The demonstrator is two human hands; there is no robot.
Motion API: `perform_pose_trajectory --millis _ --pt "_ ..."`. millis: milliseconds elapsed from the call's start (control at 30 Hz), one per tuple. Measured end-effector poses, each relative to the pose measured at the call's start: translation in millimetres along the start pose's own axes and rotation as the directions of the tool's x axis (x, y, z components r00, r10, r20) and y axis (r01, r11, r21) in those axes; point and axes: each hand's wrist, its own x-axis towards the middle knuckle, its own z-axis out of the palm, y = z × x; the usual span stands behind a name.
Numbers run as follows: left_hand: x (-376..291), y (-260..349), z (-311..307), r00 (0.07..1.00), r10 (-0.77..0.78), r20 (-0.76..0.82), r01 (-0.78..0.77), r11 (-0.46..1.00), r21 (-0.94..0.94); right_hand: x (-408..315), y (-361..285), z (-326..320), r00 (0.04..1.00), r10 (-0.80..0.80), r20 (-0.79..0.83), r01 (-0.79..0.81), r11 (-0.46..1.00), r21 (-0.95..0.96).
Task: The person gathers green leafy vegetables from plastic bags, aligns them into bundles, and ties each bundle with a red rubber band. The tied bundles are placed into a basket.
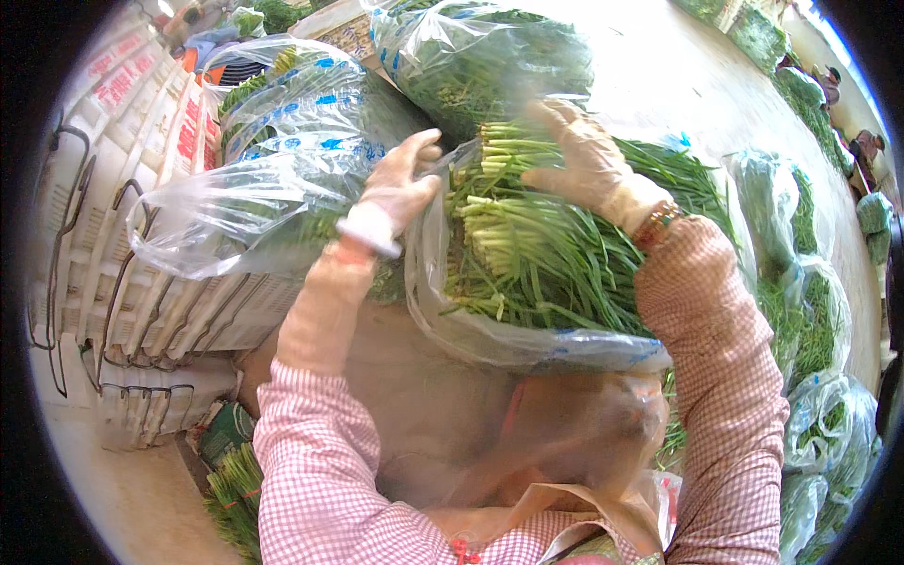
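Bundles of long-leaved green stalks (530, 233) lie in an open clear plastic bag (600, 346) before me, their pale cut ends facing left. My right hand (590, 159), in a thin pale glove, is over the upper bundle with thumb and fingers spread; whether it touches the stalks is hard to tell, as the fingertips are blurred. My left hand (406, 176), gloved too, hovers by the bag's left rim with fingers loosely curled, thumb apart and nothing held. A filled clear bag with blue print (304, 148) lies left of it.
Another filled bag (480, 63) stands just beyond my hands. Stacked white plastic crates (141, 212) with wire handles line the left side. Tied greens (240, 494) lie at lower left. Several bags of greens (812, 318) line the right; people (865, 148) are far off there.
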Motion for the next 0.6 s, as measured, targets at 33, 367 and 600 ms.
perform_pose_trajectory --millis 33,367,600 --pt "22 -1 5 0.992 -0.102 0.077 0.102 0.995 0.007 13 -5 8 1.000 -0.001 0.014 0.002 0.998 -0.068" --pt "123 -80 55 0.892 -0.121 0.435 0.245 0.939 -0.241 82 15 45 0.892 -0.124 0.434 0.037 0.978 0.203" --pt "125 -68 64 0.947 -0.042 0.318 0.195 0.863 -0.466 88 22 52 0.871 -0.104 0.479 0.132 0.991 -0.025"
